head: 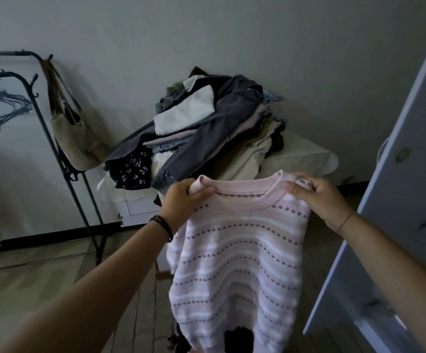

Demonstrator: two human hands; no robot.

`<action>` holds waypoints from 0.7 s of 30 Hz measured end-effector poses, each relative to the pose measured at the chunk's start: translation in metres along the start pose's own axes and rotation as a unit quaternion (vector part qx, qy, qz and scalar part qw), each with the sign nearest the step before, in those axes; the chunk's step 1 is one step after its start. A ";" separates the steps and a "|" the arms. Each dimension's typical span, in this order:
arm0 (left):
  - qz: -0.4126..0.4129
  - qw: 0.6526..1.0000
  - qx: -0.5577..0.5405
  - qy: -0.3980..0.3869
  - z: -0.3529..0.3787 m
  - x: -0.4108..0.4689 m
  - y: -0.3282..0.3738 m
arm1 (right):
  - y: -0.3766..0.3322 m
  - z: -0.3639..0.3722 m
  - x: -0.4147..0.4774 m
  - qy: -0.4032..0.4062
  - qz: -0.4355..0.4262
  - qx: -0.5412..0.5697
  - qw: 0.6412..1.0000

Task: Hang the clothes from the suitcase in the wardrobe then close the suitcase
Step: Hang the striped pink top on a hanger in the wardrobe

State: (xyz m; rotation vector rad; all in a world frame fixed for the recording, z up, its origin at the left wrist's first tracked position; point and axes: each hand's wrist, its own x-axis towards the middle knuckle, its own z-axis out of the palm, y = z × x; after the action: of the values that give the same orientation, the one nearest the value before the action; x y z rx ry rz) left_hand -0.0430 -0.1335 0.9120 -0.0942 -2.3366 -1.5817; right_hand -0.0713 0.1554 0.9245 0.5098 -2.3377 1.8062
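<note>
Blue-grey wardrobe panelling (398, 174) rises just beyond the right hand (319, 197), edge-on to the camera, so I cannot tell whether a rail is within reach. Well beyond the left hand (181, 200) and off to its outer side stands a black metal garment rack (54, 149). A bunch of empty hangers (0, 103) hangs from its rail and a woven bag (79, 138) from a hook at its end. Straight ahead of both hands, a heap of folded and tumbled clothes (207, 128) is piled on a cloth-covered surface (303, 159).

The pink knitted sweater (240, 256), banded with white stripes and rows of purple dots, hangs between the hands in front of that heap. It is held up by the shoulders, most likely so that it drops flat and the neck opens for a hanger. No hanger is in it yet, so this garment's hanging looks barely begun. The suitcase is not clearly in view; something dark shows below the hem, too dim to name.

Both arms reach forward, well extended, with the hands level and apart at shoulder-seam width. Each hand is clamped on the sweater beside the collar, fingers curled over the knit and thumb pinching it. Dark bands (162, 226) circle the left wrist.
</note>
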 end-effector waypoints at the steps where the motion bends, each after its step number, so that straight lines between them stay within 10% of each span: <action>1: 0.001 1.000 -0.011 -0.011 0.008 0.001 0.005 | 0.002 -0.008 -0.004 0.013 0.003 -0.004 1.000; 10: -0.054 0.981 -0.091 -0.160 0.107 0.018 0.045 | 0.024 -0.097 -0.055 0.114 0.044 -0.024 0.992; 21: 0.090 0.952 -0.024 -0.290 0.309 0.026 0.109 | 0.075 -0.272 -0.120 0.166 0.122 -0.138 0.969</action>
State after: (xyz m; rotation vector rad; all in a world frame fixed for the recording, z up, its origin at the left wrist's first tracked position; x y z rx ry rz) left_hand -0.1115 0.1880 0.9124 -0.8678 -2.5993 -1.6827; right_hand -0.0110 0.4537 0.8907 -0.1167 -2.4304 1.4712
